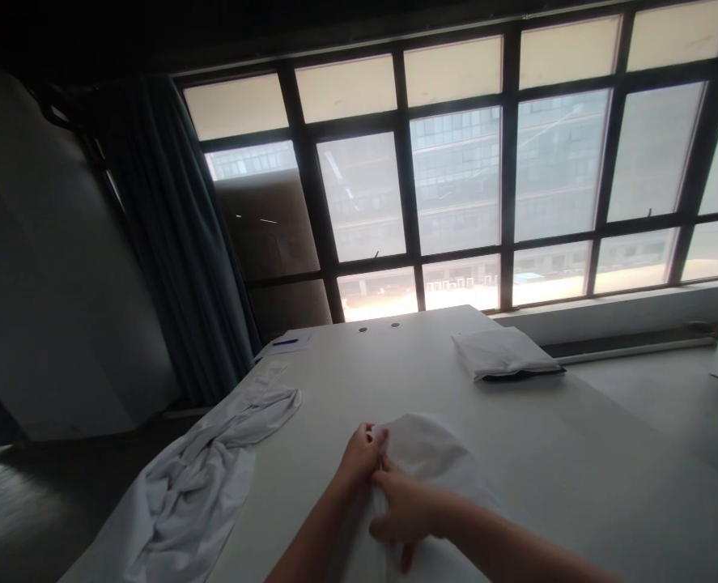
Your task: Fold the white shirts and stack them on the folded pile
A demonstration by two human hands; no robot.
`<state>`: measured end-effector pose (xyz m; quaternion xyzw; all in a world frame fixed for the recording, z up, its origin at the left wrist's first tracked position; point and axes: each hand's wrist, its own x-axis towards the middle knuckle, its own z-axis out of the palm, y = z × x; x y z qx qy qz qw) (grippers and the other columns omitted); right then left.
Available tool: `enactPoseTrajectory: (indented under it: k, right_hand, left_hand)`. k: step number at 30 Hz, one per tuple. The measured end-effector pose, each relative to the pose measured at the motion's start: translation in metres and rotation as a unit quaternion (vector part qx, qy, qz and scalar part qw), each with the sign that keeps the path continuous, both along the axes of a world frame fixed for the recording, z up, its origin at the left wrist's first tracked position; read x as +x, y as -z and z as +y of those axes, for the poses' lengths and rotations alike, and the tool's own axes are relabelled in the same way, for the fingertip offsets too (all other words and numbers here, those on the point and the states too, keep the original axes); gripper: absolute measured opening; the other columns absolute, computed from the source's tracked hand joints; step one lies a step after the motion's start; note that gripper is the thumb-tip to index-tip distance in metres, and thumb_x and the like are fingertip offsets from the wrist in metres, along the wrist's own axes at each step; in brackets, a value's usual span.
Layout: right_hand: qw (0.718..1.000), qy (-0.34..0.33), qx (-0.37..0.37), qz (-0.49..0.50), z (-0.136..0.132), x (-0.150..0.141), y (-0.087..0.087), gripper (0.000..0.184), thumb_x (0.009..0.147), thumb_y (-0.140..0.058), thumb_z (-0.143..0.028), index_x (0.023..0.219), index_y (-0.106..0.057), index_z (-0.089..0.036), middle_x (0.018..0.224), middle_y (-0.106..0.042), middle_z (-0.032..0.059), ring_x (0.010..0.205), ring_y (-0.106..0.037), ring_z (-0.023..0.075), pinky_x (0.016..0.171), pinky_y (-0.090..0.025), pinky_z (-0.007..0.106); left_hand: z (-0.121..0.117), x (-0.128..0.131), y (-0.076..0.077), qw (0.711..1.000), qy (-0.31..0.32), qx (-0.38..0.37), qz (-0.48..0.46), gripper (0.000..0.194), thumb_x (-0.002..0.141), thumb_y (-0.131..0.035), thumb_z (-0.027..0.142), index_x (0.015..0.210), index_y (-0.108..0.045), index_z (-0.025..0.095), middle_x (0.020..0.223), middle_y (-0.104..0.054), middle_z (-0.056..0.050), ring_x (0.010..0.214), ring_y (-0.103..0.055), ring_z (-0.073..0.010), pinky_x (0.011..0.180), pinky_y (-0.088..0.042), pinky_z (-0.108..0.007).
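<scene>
A piece of white cloth (428, 445) lies on the near part of the white table (346, 372), partly covered by my hands and forearms. My left hand (362, 455) is closed on the cloth's upper left edge, thumb and fingers pinched together. Just below and to the right, my right hand (412, 504) grips the same edge, its fingers bent around a fold and slightly blurred. The fingertips of both hands nearly meet. Exactly what kind of item the cloth is, I cannot tell.
Crumpled white fabric (197, 470) is heaped along the table's left side. A folded white item with a dark edge (507, 355) rests at the right. A blue pen (286, 342) lies on paper at the far left corner. Behind are windows (456, 178) and a dark curtain (173, 243).
</scene>
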<state>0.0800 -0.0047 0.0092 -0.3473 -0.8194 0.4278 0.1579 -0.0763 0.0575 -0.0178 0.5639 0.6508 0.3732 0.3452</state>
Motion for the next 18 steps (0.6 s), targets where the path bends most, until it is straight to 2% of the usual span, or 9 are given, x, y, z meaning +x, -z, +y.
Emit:
enactPoseTrajectory:
  k: [1, 3, 4, 5, 6, 8, 11, 15, 18]
  right_hand:
    - [0.999, 0.017, -0.029, 0.013, 0.007, 0.009, -0.005, 0.058, 0.073, -0.066, -0.03, 0.13, -0.061, -0.017, 0.12, -0.069, 0.0152, 0.097, -0.073, 0.0288, 0.074, -0.061, 0.036]
    - [0.993, 0.106, -0.031, 0.034, 0.028, 0.031, -0.015, 0.038, 0.084, -0.054, -0.033, 0.118, -0.066, -0.02, 0.095, -0.074, 0.0071, 0.074, -0.073, 0.0212, 0.064, -0.059, 0.033]
    - [0.983, 0.174, 0.023, 0.044, 0.042, 0.044, -0.019, 0.033, 0.087, -0.051, -0.033, 0.111, -0.068, -0.019, 0.09, -0.074, 0.0069, 0.073, -0.072, 0.0205, 0.067, -0.058, 0.034]
    - [0.971, 0.214, 0.096, 0.05, 0.057, 0.059, -0.021, 0.031, 0.087, -0.052, -0.034, 0.109, -0.069, -0.019, 0.096, -0.074, 0.008, 0.084, -0.071, 0.0212, 0.079, -0.057, 0.036]
    - [0.963, 0.236, 0.118, 0.052, 0.072, 0.074, -0.021, 0.033, 0.088, -0.052, -0.034, 0.111, -0.069, -0.018, 0.106, -0.074, 0.0102, 0.098, -0.069, 0.0236, 0.091, -0.053, 0.039]
    - [0.964, 0.231, 0.121, 0.046, 0.097, 0.103, -0.016, 0.036, 0.088, -0.052, -0.037, 0.112, -0.07, -0.017, 0.114, -0.073, 0.0115, 0.108, -0.064, 0.0265, 0.097, -0.048, 0.04]
    - [0.977, 0.189, 0.099, 0.025, 0.117, 0.133, -0.002, 0.043, 0.091, -0.045, -0.048, 0.099, -0.074, -0.016, 0.1, -0.076, 0.0086, 0.096, -0.066, 0.0257, 0.085, -0.05, 0.036]
    - [0.98, 0.17, 0.105, -0.02, 0.113, 0.145, 0.017, 0.049, 0.091, -0.045, -0.055, 0.076, -0.071, -0.016, 0.079, -0.073, 0.0055, 0.076, -0.061, 0.0219, 0.069, -0.044, 0.031]
    - [0.973, 0.184, 0.126, -0.051, 0.102, 0.147, 0.026, 0.049, 0.092, -0.046, -0.056, 0.07, -0.067, -0.017, 0.072, -0.068, 0.0043, 0.069, -0.055, 0.0188, 0.068, -0.038, 0.03]
  left_hand:
    - [0.0, 0.0, 0.0, 1.0, 0.003, 0.006, 0.014, 0.046, 0.081, -0.065, 0.055, 0.102, -0.059, 0.014, 0.089, -0.068, -0.007, 0.086, -0.065, -0.023, 0.076, -0.046, -0.029]
    - [-0.001, 0.0, 0.001, 0.999, 0.009, 0.017, 0.037, 0.033, 0.083, -0.063, 0.048, 0.092, -0.06, 0.017, 0.087, -0.068, -0.005, 0.084, -0.063, -0.0218, 0.074, -0.044, -0.028]
    - [-0.002, -0.001, 0.002, 0.999, 0.011, 0.021, 0.045, 0.028, 0.085, -0.062, 0.045, 0.089, -0.06, 0.018, 0.086, -0.068, -0.004, 0.083, -0.063, -0.0211, 0.074, -0.044, -0.028]
    - [-0.003, -0.002, 0.003, 0.998, 0.013, 0.025, 0.052, 0.024, 0.086, -0.06, 0.042, 0.087, -0.059, 0.018, 0.085, -0.067, -0.003, 0.083, -0.062, -0.0205, 0.073, -0.043, -0.027]
    - [-0.004, -0.002, 0.004, 0.998, 0.013, 0.027, 0.058, 0.021, 0.086, -0.059, 0.04, 0.085, -0.059, 0.019, 0.083, -0.067, -0.003, 0.082, -0.061, -0.02, 0.073, -0.042, -0.027]
    - [-0.005, -0.004, 0.007, 0.997, 0.012, 0.027, 0.069, 0.018, 0.086, -0.059, 0.037, 0.082, -0.057, 0.019, 0.08, -0.064, -0.001, 0.079, -0.059, -0.0189, 0.071, -0.041, -0.026]
    - [-0.004, -0.006, 0.008, 0.996, 0.011, 0.022, 0.081, 0.019, 0.085, -0.062, 0.036, 0.079, -0.056, 0.02, 0.078, -0.062, 0.0, 0.078, -0.057, -0.0178, 0.07, -0.039, -0.025]
    - [-0.001, -0.007, 0.004, 0.995, 0.049, 0.01, 0.089, 0.015, 0.079, -0.067, 0.031, 0.081, -0.06, 0.018, 0.078, -0.065, 0.001, 0.078, -0.058, -0.0175, 0.069, -0.039, -0.025]
    - [0.001, -0.007, 0.001, 0.993, 0.073, 0.001, 0.097, 0.012, 0.08, -0.065, 0.029, 0.082, -0.063, 0.017, 0.076, -0.066, 0.001, 0.075, -0.059, -0.0173, 0.066, -0.038, -0.024]
